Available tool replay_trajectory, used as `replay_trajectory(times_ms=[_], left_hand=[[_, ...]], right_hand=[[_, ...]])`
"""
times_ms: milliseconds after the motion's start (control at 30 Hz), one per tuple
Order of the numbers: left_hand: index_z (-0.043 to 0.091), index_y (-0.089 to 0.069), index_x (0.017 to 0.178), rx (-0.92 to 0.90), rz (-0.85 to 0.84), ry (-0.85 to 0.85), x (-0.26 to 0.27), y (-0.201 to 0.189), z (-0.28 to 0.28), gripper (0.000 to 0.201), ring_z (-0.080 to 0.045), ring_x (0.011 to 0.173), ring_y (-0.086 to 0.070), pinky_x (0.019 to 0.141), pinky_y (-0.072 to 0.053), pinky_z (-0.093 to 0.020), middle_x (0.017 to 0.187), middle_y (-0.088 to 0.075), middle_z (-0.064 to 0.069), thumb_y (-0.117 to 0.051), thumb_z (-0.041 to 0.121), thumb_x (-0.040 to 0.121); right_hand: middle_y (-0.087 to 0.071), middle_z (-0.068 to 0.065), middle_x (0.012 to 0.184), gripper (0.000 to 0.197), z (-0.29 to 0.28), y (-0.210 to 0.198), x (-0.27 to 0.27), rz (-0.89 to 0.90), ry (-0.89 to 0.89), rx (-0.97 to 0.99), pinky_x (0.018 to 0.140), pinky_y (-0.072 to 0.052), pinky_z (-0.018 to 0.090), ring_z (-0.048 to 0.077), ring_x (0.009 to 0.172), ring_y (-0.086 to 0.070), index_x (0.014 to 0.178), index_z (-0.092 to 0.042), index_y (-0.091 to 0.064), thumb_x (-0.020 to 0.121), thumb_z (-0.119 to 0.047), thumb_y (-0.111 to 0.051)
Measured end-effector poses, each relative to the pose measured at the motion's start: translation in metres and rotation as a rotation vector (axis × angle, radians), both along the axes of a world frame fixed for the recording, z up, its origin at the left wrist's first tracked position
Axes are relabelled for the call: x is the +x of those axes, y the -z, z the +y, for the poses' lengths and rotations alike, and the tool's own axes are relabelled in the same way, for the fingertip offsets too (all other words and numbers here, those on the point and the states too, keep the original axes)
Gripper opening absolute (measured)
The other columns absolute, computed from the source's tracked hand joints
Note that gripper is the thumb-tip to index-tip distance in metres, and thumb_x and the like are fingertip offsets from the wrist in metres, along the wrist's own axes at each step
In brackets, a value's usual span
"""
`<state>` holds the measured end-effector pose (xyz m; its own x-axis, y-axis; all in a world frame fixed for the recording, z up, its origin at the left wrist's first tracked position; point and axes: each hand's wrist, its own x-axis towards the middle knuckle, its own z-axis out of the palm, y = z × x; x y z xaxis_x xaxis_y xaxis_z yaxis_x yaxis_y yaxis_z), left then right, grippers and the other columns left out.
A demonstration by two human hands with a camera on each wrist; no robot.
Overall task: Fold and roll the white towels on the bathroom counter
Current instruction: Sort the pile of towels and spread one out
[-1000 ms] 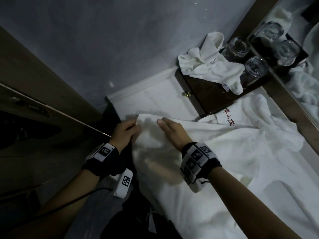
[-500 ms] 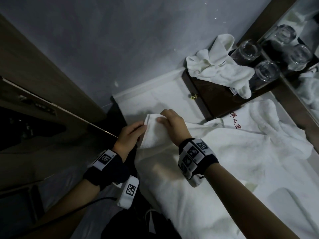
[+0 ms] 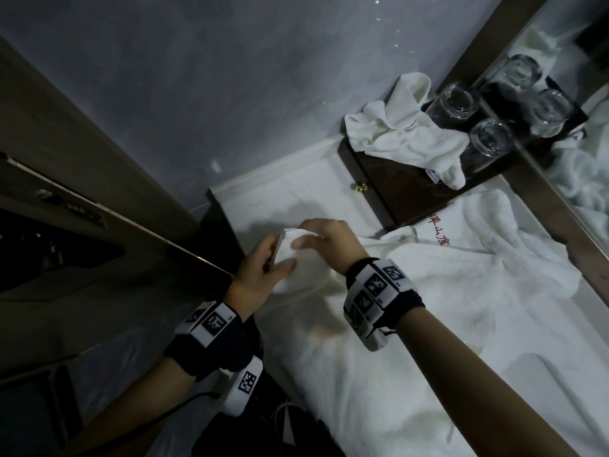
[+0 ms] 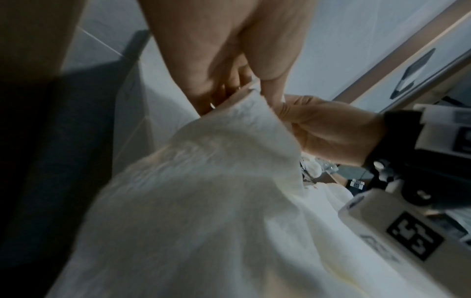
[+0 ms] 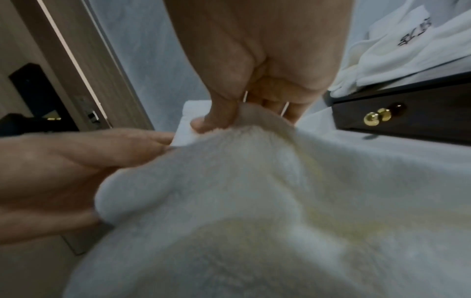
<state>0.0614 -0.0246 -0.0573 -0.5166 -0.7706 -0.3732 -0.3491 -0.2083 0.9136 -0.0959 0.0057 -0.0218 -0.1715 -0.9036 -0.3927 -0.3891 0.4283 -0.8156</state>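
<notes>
The white towel (image 3: 379, 324) lies spread over the desk (image 3: 273, 199), and its near end is lifted between my two hands, curled into the start of a roll (image 3: 290, 255). My left hand (image 3: 260, 272) holds that roll from the outer side, thumb laid across the cloth. My right hand (image 3: 329, 242) arches over the top, with my right fingers (image 5: 219, 115) pinching the folded edge, thumb in front. I judge the terry soft, thick and light: it sags wherever unsupported and will loosen unless I hold it at both ends of the roll and keep tension. Half a second ago the end was only folded over on the desk under my fingers; now it is raised and bunched tighter. Behind, a crumpled towel (image 3: 405, 140) lies on a dark wooden box (image 3: 395, 192) beside three glasses (image 3: 491, 136).
</notes>
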Motion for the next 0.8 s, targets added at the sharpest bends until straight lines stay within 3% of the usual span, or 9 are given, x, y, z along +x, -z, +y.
replay_trajectory(times_ms=[67,133,200,233,300,433,600,700,800], left_hand=[[0.008,-0.054,0.103,0.031,-0.07,0.016,0.003,0.004,0.006,0.033,-0.027,0.096,-0.062,0.086,-0.05,-0.039,0.099,-0.065,-0.016,-0.067,0.029,0.081],[0.006,-0.059,0.099,-0.005,-0.124,0.062,0.011,0.006,0.013,0.03,-0.016,0.088,-0.064,0.085,-0.05,-0.029,0.093,-0.068,-0.016,-0.065,0.031,0.084],[0.002,-0.063,0.097,-0.034,-0.105,0.092,0.021,0.009,0.016,0.023,0.001,0.074,-0.062,0.073,-0.049,-0.011,0.08,-0.07,-0.004,-0.063,0.022,0.085],[0.001,-0.063,0.095,-0.026,-0.104,0.097,0.027,0.011,0.016,0.021,0.008,0.067,-0.06,0.067,-0.046,-0.006,0.073,-0.068,0.006,-0.063,0.02,0.085],[0.009,-0.064,0.092,-0.002,-0.125,0.125,0.041,0.014,0.015,0.014,0.014,0.066,-0.058,0.063,-0.042,-0.001,0.071,-0.065,0.012,-0.064,0.021,0.085],[0.029,-0.056,0.096,-0.052,-0.213,0.18,0.07,0.024,0.022,0.008,0.022,0.073,-0.055,0.064,-0.037,0.004,0.08,-0.06,0.018,-0.056,0.025,0.09],[0.031,-0.054,0.075,-0.039,-0.241,0.153,0.102,0.038,0.04,0.022,0.012,0.063,-0.057,0.058,-0.041,-0.003,0.064,-0.063,0.012,-0.049,0.021,0.094],[0.027,-0.053,0.074,0.01,-0.239,0.096,0.117,0.044,0.05,0.026,0.007,0.061,-0.054,0.055,-0.039,-0.007,0.062,-0.057,0.008,-0.045,0.017,0.096],[0.03,-0.05,0.086,0.022,-0.271,0.08,0.126,0.047,0.063,0.02,-0.005,0.073,-0.053,0.062,-0.04,-0.019,0.076,-0.055,0.009,-0.041,0.015,0.097]], right_hand=[[-0.059,0.002,0.076,0.01,0.001,-0.003,-0.005,-0.066,0.132,-0.085,0.071,-0.038,0.021,0.013,0.074,-0.052,0.077,-0.007,-0.064,0.078,-0.015,-0.07],[-0.057,-0.007,0.067,0.011,-0.002,-0.006,-0.012,-0.067,0.251,-0.148,0.065,-0.037,0.016,0.005,0.066,-0.051,0.07,-0.014,-0.062,0.078,-0.017,-0.07],[-0.054,-0.018,0.06,0.013,-0.006,-0.007,-0.021,0.068,0.306,-0.213,0.068,-0.033,0.016,0.0,0.066,-0.048,0.069,-0.019,-0.064,0.079,-0.022,-0.069],[-0.056,-0.018,0.064,0.013,-0.007,-0.007,-0.026,0.204,0.315,-0.24,0.074,-0.028,0.021,0.005,0.074,-0.046,0.073,-0.017,-0.068,0.08,-0.028,-0.068],[-0.065,-0.006,0.085,0.024,-0.008,-0.009,-0.034,0.463,0.323,-0.23,0.077,-0.021,0.026,0.017,0.089,-0.045,0.087,-0.016,-0.072,0.081,-0.038,-0.065],[-0.066,0.009,0.1,0.024,-0.012,-0.011,-0.037,0.395,0.395,-0.202,0.081,-0.046,0.039,0.03,0.093,-0.059,0.097,-0.013,-0.07,0.085,-0.033,-0.062],[-0.061,0.02,0.104,0.023,-0.012,-0.006,-0.035,0.525,0.379,-0.184,0.074,-0.043,0.034,0.034,0.094,-0.059,0.108,-0.005,-0.062,0.094,-0.018,-0.049],[-0.06,0.021,0.116,0.03,-0.003,0.0,-0.031,0.308,0.31,-0.161,0.096,-0.044,0.035,0.03,0.109,-0.058,0.121,-0.006,-0.057,0.092,-0.004,-0.05],[-0.057,0.018,0.123,0.04,0.02,0.005,-0.027,0.164,0.316,-0.11,0.097,-0.04,0.022,0.026,0.116,-0.055,0.129,-0.009,-0.051,0.09,-0.003,-0.055]])
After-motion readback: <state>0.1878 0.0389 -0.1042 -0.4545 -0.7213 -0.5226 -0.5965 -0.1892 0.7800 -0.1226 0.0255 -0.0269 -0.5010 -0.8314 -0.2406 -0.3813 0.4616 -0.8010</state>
